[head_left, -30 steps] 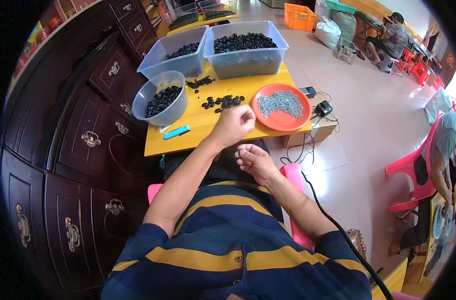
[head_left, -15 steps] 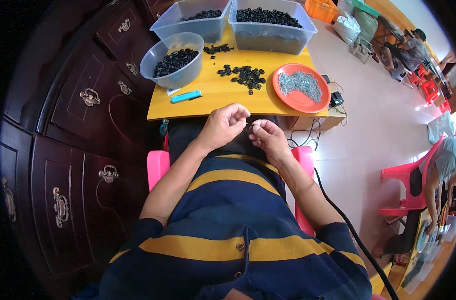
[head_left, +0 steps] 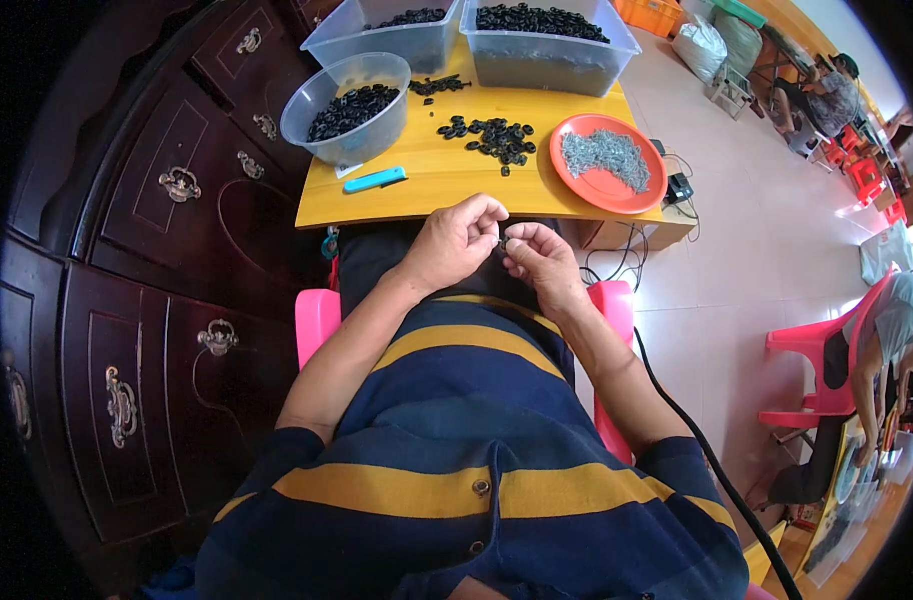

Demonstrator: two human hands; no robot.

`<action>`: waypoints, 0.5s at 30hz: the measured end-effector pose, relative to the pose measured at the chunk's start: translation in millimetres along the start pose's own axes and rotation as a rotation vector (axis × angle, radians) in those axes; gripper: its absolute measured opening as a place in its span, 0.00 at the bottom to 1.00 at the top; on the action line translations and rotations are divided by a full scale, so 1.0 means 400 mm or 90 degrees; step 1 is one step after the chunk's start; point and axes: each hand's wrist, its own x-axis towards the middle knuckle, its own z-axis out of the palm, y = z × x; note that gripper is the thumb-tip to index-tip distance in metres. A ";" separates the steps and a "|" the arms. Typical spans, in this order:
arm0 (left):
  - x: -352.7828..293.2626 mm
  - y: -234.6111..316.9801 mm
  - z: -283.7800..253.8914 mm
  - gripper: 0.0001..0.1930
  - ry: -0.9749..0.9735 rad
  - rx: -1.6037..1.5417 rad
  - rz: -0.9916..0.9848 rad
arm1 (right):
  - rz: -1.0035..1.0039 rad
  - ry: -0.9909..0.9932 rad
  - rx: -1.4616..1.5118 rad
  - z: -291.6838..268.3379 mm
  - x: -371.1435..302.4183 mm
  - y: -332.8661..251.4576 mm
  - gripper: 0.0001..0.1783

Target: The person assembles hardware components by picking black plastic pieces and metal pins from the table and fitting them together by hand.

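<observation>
Over my lap, just off the table's near edge, my two hands meet fingertip to fingertip. My right hand (head_left: 544, 265) is closed, pinching a small dark ring-like piece (head_left: 504, 243) between thumb and forefinger. My left hand (head_left: 454, 245) is also closed in a pinch against that piece; anything in its fingertips is too small to name. Beyond them on the yellow table (head_left: 446, 190) lies a loose spread of small black oval pieces (head_left: 501, 138). To its right, a red plate (head_left: 616, 204) holds a heap of small silvery metal pieces (head_left: 604, 158).
A blue utility knife (head_left: 374, 180) lies at the table's left, before a round clear tub (head_left: 381, 140) of black pieces. Two clear bins (head_left: 541, 72) stand behind. Dark drawers (head_left: 136, 200) line the left side. A black cable (head_left: 676, 400) passes my right arm; other people work at right.
My hands have drawn closer together, and the fingertips now meet at the dark piece. The whole view has shifted slightly. The things on the table stay where they were.
</observation>
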 end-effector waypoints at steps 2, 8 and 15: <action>-0.001 0.004 0.000 0.12 0.000 0.005 0.003 | -0.002 -0.001 -0.002 0.002 -0.001 -0.001 0.07; -0.001 0.018 -0.004 0.12 -0.010 0.030 0.007 | -0.037 -0.013 -0.047 -0.004 0.004 0.008 0.06; 0.000 0.013 0.008 0.10 0.002 0.114 0.053 | -0.114 0.025 -0.142 0.011 0.002 0.017 0.06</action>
